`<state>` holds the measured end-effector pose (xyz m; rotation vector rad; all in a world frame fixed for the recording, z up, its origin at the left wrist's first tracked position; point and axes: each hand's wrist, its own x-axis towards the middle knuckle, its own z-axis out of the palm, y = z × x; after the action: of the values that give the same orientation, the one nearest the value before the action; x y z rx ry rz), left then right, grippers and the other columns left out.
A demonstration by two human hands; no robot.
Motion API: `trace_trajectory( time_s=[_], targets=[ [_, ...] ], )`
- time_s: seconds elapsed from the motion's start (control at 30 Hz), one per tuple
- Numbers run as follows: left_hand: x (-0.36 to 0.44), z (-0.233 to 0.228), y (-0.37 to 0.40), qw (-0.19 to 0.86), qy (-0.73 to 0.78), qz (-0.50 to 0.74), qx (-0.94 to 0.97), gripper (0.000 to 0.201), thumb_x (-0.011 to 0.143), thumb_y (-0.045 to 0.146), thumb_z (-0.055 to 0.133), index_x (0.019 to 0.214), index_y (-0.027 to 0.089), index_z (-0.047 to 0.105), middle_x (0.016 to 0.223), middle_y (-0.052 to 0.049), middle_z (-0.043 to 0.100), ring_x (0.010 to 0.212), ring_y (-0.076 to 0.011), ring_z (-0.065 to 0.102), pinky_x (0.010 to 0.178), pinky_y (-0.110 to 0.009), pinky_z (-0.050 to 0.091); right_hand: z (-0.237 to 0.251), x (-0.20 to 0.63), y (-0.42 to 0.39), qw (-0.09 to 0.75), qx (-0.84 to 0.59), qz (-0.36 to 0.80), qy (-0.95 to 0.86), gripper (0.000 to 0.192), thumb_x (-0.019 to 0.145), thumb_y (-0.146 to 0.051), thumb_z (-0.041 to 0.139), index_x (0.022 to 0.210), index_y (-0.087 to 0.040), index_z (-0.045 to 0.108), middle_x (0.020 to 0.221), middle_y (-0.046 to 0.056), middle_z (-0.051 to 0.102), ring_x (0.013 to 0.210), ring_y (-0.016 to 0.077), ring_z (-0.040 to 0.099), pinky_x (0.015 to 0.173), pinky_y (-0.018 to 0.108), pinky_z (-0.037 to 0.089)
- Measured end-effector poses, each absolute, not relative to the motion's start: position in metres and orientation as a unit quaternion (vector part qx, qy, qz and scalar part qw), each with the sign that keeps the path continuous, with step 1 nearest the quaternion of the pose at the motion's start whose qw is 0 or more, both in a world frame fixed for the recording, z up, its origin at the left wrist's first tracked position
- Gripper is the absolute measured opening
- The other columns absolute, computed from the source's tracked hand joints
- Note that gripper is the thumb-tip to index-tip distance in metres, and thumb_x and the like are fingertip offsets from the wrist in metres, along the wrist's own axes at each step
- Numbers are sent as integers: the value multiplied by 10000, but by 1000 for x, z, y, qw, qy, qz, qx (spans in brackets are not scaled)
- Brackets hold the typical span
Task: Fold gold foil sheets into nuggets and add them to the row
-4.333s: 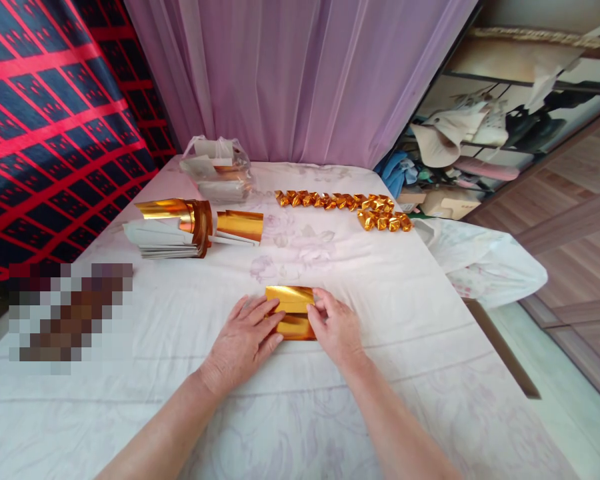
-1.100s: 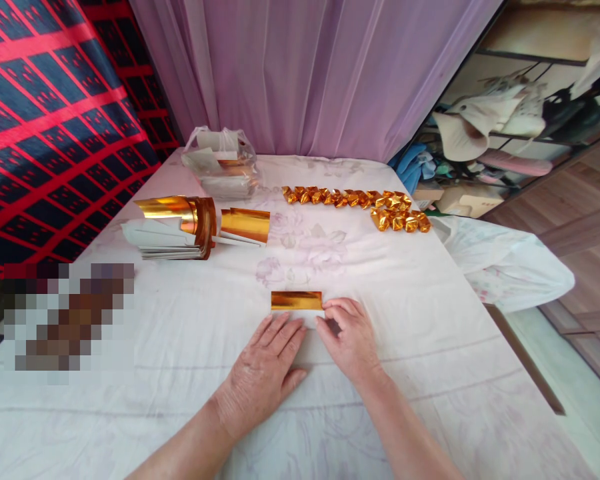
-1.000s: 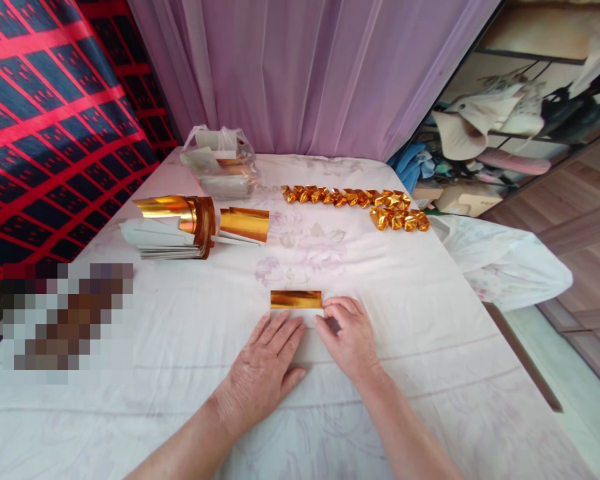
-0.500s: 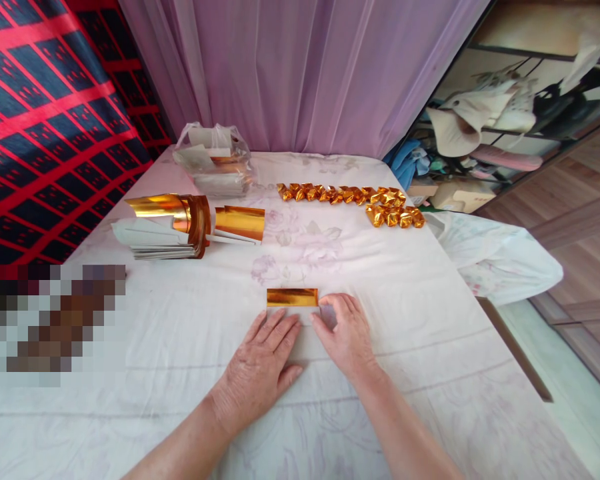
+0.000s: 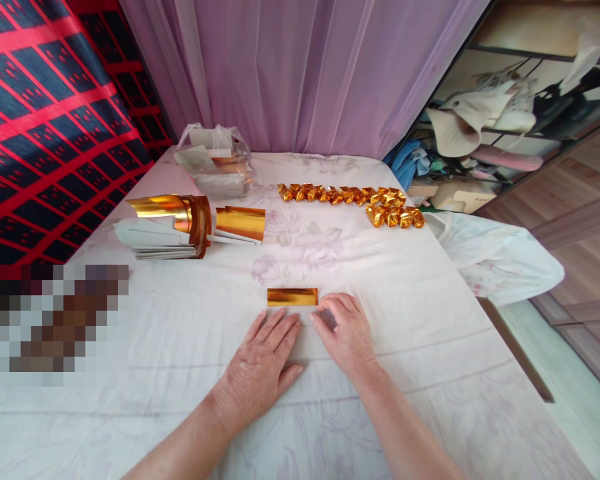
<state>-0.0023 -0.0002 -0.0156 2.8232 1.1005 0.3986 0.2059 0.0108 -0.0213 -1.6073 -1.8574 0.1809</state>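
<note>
A folded sheet of gold foil paper [image 5: 293, 297] lies flat on the tablecloth in front of me. Its upper strip shows shiny gold, with a pale strip along the near side. My left hand [image 5: 263, 363] is spread flat, its fingertips pressing on the pale strip. At the paper's right end, my right hand [image 5: 345, 330] is curled, with thumb and forefinger tips close together on the edge. Farther back, folded gold foil pieces [image 5: 340, 194] stand in a row, with a shorter row [image 5: 395, 216] in front of its right end.
A bundle of gold and white foil sheets [image 5: 197, 227] lies at the left, beside some loose sheets [image 5: 240, 223]. Behind it sits a clear plastic bag [image 5: 215, 163] of paper. Purple curtains [image 5: 300, 73] hang behind the table; shelves with hats [image 5: 460, 127] stand right.
Hardly anything differs. My right fingertips have shifted very slightly at the paper's right end; my left hand stays flat in place.
</note>
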Motion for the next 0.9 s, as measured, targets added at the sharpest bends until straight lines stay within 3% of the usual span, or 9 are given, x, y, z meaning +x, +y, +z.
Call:
trace_trajectory(
  time_s=[0.9],
  targets=[
    [-2,-15,1,64,363,123,921,577,930,438,521,1432,167,433,1465,-86,512,1400,-269,393,1185,-484,271,-21,206,11,331,-610,56,-718,74,869,-283,611,816,-235,628,915,58,651,906,227,574,832,381,447]
  ],
)
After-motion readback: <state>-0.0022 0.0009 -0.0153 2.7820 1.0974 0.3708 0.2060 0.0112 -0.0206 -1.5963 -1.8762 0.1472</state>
